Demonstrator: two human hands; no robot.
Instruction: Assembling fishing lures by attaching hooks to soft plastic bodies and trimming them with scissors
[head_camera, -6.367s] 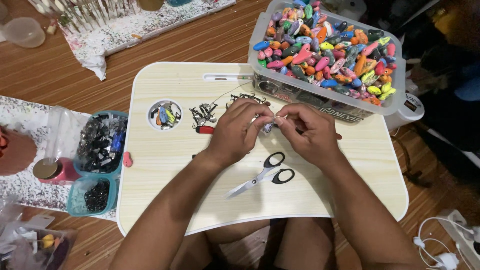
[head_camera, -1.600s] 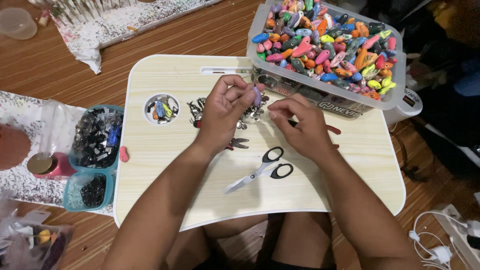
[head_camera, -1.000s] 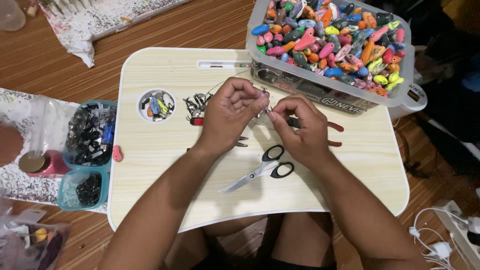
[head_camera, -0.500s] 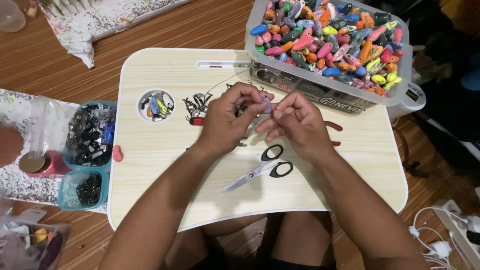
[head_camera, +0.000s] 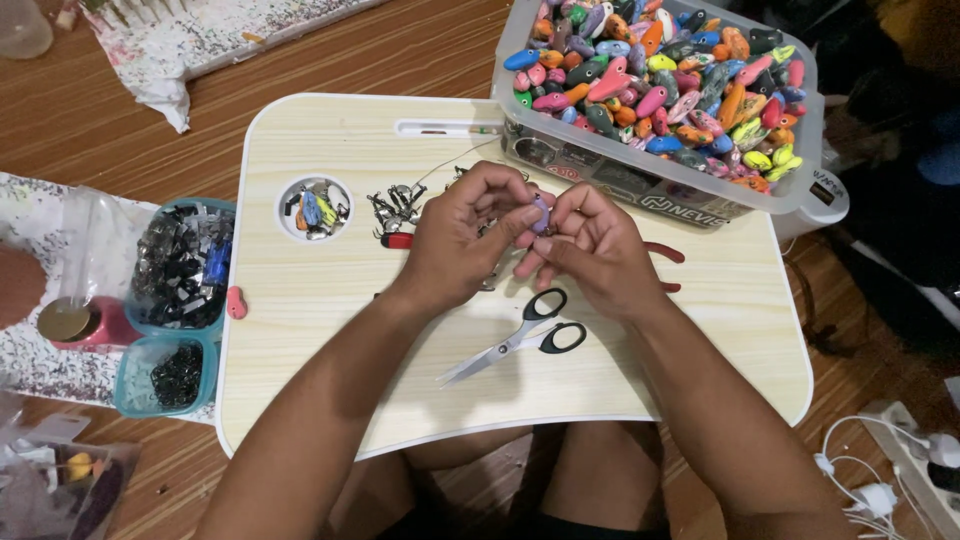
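Observation:
Over the middle of a pale wooden lap table (head_camera: 320, 330), my left hand (head_camera: 462, 235) and my right hand (head_camera: 585, 245) meet fingertip to fingertip. Between them they pinch a small purple lure-shaped piece (head_camera: 540, 212). A thin wire (head_camera: 455, 162) runs from my left hand toward the table's far edge. Black-handled scissors (head_camera: 520, 335) lie shut on the table just below my hands. A heap of small metal hooks (head_camera: 395, 210) lies left of my left hand. Red-handled pliers (head_camera: 665, 255) poke out from behind my right hand.
A clear plastic bin (head_camera: 800, 195) full of several colourful lure bodies stands at the table's far right. A round cup recess (head_camera: 315, 208) holds small pieces. Two teal tubs (head_camera: 180, 265) of dark metal parts sit left of the table. White cables (head_camera: 880, 480) lie on the floor at lower right.
My hands have drawn closer together around the purple piece, the right fingers now curled against the left thumb. The scissors have not moved.

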